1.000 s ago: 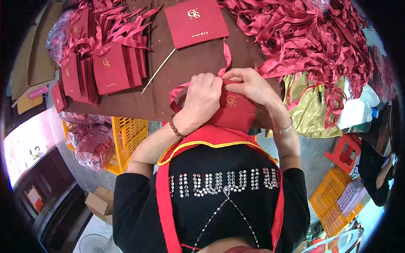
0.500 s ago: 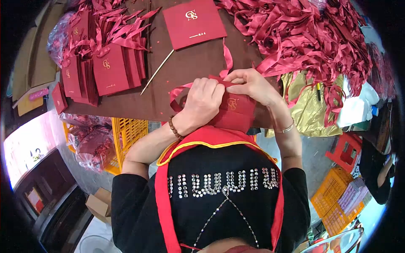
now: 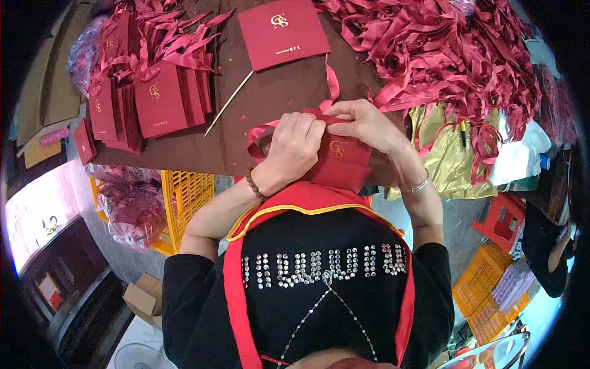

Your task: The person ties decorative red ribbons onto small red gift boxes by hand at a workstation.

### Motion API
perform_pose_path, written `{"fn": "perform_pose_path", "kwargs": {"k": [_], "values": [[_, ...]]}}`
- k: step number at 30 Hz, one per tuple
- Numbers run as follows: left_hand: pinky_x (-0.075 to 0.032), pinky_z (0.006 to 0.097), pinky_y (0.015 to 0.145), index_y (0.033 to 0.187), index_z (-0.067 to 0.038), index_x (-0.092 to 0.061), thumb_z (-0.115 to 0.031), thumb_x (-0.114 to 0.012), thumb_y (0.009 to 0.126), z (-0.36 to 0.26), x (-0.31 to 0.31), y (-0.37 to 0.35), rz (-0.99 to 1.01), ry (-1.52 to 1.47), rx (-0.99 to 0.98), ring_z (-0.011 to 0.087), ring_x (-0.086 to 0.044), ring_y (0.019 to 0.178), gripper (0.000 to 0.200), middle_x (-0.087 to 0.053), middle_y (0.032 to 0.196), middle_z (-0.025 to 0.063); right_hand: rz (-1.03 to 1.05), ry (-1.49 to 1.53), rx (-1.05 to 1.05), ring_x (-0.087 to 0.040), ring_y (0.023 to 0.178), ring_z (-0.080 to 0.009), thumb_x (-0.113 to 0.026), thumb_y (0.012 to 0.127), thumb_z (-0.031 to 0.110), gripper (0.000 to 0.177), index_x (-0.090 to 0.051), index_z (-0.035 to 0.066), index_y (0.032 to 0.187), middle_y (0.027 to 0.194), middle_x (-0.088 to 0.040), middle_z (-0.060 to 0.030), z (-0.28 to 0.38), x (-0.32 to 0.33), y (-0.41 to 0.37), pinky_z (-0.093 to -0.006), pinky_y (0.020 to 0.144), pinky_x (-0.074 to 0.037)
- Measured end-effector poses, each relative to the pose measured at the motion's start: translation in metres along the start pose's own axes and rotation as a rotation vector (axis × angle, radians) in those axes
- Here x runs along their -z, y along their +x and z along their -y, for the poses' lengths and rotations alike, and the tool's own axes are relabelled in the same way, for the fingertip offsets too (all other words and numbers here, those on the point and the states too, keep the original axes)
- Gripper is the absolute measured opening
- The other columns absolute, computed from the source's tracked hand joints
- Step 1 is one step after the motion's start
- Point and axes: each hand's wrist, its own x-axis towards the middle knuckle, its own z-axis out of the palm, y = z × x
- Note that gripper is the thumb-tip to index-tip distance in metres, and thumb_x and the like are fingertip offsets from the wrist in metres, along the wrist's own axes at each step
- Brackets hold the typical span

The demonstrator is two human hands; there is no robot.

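At far left a stack of red gift bags (image 3: 157,101) with gold logos is seen upright on the brown surface (image 3: 289,86), ribbon handles spilling over its top. A small flat red bag (image 3: 84,141) lies at the surface's left edge. Below that edge, a yellow crate (image 3: 187,203) and a clear plastic sack of red items (image 3: 132,215) are seen on the floor. A thin wooden stick (image 3: 229,103) lies diagonally on the surface, between the stack and a flat red bag (image 3: 283,34) placed logo-up further back. The left hand (image 3: 294,147), with a bead bracelet at the wrist, is clenched over the top edge of a red gift bag (image 3: 341,163), which is held at the near edge of the surface just in front of the chest, logo facing up. A red ribbon (image 3: 332,83) is looped beside the left hand and runs up from the bag's top. The right hand (image 3: 369,126), with a silver bangle at the wrist, is pinched on the same top edge, fingers touching the left fingers; whether ribbon or paper is gripped cannot be told. A large heap of loose red ribbons (image 3: 442,55) covers the right of the surface. Below it a gold sack (image 3: 448,166), a red stool (image 3: 504,218) and orange crates (image 3: 491,295) are seen. Another person (image 3: 556,252) is partly seen at far right.
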Motion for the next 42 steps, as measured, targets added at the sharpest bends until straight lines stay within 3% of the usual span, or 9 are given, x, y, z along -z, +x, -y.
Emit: {"fn": "perform_pose_path", "kwargs": {"k": [12,19,21,23,27,29,33,38,42], "values": [[-0.040,0.0363,0.068,0.087,-0.007,-0.058,-0.009,-0.063,0.076,0.008,0.012,0.011,0.097,-0.162,0.131,0.0222,-0.056,0.075,0.012,-0.058,0.081,0.0060,-0.097,-0.131,0.217,-0.064,0.092,-0.0208,-0.062,0.078,0.011,0.032,-0.060,-0.002,0.106,0.098,-0.067,-0.0156,-0.017,-0.004,0.005,-0.0322,0.081,-0.047],[-0.035,0.0330,0.071,0.081,-0.011,-0.059,-0.009,-0.066,0.075,0.007,0.013,0.014,0.158,0.012,0.104,0.0189,-0.056,0.075,0.010,-0.055,0.077,0.0019,-0.112,-0.153,0.046,-0.064,0.092,-0.0241,-0.063,0.078,0.013,0.031,-0.058,-0.002,0.105,0.096,-0.066,-0.0169,0.007,-0.009,-0.010,-0.0348,0.079,-0.048],[-0.036,0.0342,0.070,0.079,-0.010,-0.059,-0.010,-0.066,0.074,0.007,0.014,0.017,0.115,-0.029,0.074,0.0210,-0.056,0.076,0.009,-0.056,0.078,0.0025,-0.148,-0.302,0.241,-0.061,0.081,-0.0109,-0.061,0.082,0.007,0.028,-0.056,0.000,0.109,0.090,-0.065,-0.0050,0.002,-0.010,-0.010,-0.0256,0.072,-0.047],[-0.042,0.0367,0.072,0.078,-0.005,-0.060,-0.013,-0.066,0.076,0.020,0.021,0.030,0.095,-0.274,0.191,0.0263,-0.056,0.082,0.010,-0.059,0.087,0.0065,-0.183,-0.332,0.279,-0.062,0.080,-0.0135,-0.062,0.082,0.007,0.027,-0.056,0.001,0.107,0.089,-0.065,-0.0066,0.004,-0.013,-0.014,-0.0268,0.073,-0.047],[-0.042,0.0343,0.077,0.081,-0.001,-0.062,-0.017,-0.058,0.083,0.048,0.020,0.044,0.255,-0.388,0.188,0.0251,-0.056,0.087,0.017,-0.061,0.094,0.0101,-0.165,-0.385,0.221,-0.066,0.082,-0.0212,-0.063,0.080,0.009,0.026,-0.056,0.003,0.103,0.089,-0.066,-0.0116,0.026,-0.020,-0.025,-0.0301,0.074,-0.048],[-0.042,0.0337,0.080,0.080,0.000,-0.062,-0.017,-0.055,0.083,0.063,0.012,0.049,0.709,-0.779,0.274,0.0257,-0.055,0.092,0.019,-0.061,0.099,0.0114,-0.177,-0.404,0.236,-0.066,0.085,-0.0219,-0.064,0.079,0.009,0.025,-0.056,0.003,0.102,0.089,-0.066,-0.0122,0.025,-0.023,-0.027,-0.0304,0.074,-0.049],[-0.041,0.0317,0.086,0.080,0.002,-0.061,-0.013,-0.053,0.078,0.072,0.017,0.071,1.129,-1.028,0.318,0.0195,-0.054,0.093,0.017,-0.061,0.102,0.0108,-0.192,-0.459,0.230,-0.066,0.089,-0.0237,-0.065,0.078,0.008,0.023,-0.057,0.003,0.100,0.090,-0.066,-0.0127,0.029,-0.028,-0.032,-0.0307,0.074,-0.049],[-0.041,0.0259,0.075,0.088,0.002,-0.066,-0.012,-0.056,0.070,0.069,0.010,0.076,1.163,-1.025,0.325,0.0126,-0.054,0.083,0.025,-0.063,0.085,0.0049,-0.178,-0.444,0.219,-0.066,0.089,-0.0223,-0.065,0.079,0.006,0.022,-0.059,0.003,0.100,0.091,-0.066,-0.0124,0.031,-0.028,-0.033,-0.0295,0.076,-0.049],[-0.035,0.0295,0.094,0.079,0.002,-0.060,-0.013,-0.054,0.081,0.062,0.008,0.075,1.088,-1.004,0.485,0.0199,-0.049,0.106,0.016,-0.057,0.111,0.0111,-0.088,-0.340,0.239,-0.066,0.087,-0.0195,-0.065,0.079,0.006,0.021,-0.061,0.002,0.099,0.091,-0.067,-0.0113,0.025,-0.022,-0.030,-0.0286,0.076,-0.049]]}}
